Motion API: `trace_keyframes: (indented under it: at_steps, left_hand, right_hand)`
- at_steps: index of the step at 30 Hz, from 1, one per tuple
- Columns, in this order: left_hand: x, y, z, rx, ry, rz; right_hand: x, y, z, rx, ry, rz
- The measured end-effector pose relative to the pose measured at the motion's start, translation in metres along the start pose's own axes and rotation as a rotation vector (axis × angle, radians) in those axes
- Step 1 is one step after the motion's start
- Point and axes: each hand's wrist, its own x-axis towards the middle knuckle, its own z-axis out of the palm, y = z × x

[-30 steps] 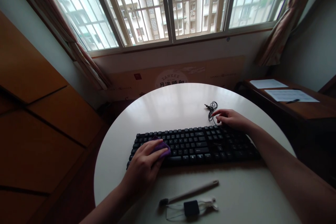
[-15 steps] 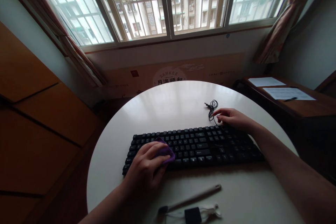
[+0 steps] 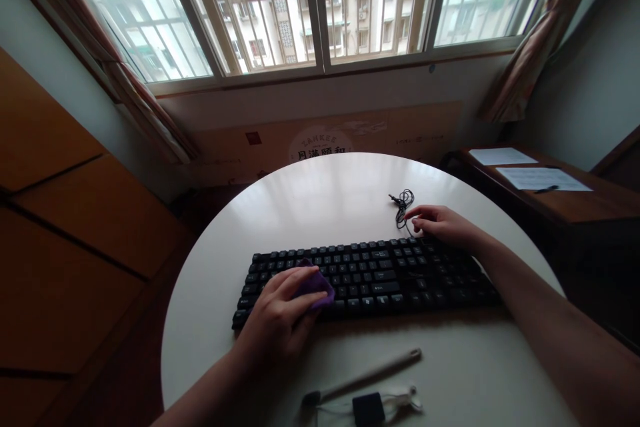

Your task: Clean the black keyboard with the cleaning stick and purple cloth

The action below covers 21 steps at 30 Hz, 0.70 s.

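Note:
A black keyboard (image 3: 380,273) lies across a round white table (image 3: 325,200). My left hand (image 3: 280,317) is closed on a purple cloth (image 3: 316,287) and presses it on the keys at the keyboard's left end. At the keyboard's far right edge my right hand (image 3: 443,225) rests with fingers curled, touching the keyboard's back rim beside a coiled black cable (image 3: 403,203). I cannot make out whether that hand holds anything.
Near the table's front edge lie a long tan-handled brush (image 3: 367,373) and a small black block with white cord (image 3: 370,407). A dark side desk (image 3: 575,203) with papers (image 3: 543,178) and a pen stands at right. Orange wooden panels (image 3: 75,240) stand at left; a barred window is behind.
My left hand with the purple cloth has shifted slightly along the keyboard's left end. The view has tilted a little. My right hand has stayed in place.

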Motion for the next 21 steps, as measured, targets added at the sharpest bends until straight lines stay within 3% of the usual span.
trace_keyframes:
  at_steps: [6, 21]
  left_hand:
    - [0.007, 0.01, 0.008, 0.076, -0.028, -0.003]
    - [0.01, 0.019, 0.004, 0.163, -0.031, -0.016]
  right_hand:
    - [0.001, -0.001, 0.0, -0.033, 0.021, -0.031]
    - [-0.001, -0.004, 0.001, -0.017, 0.02, -0.031]
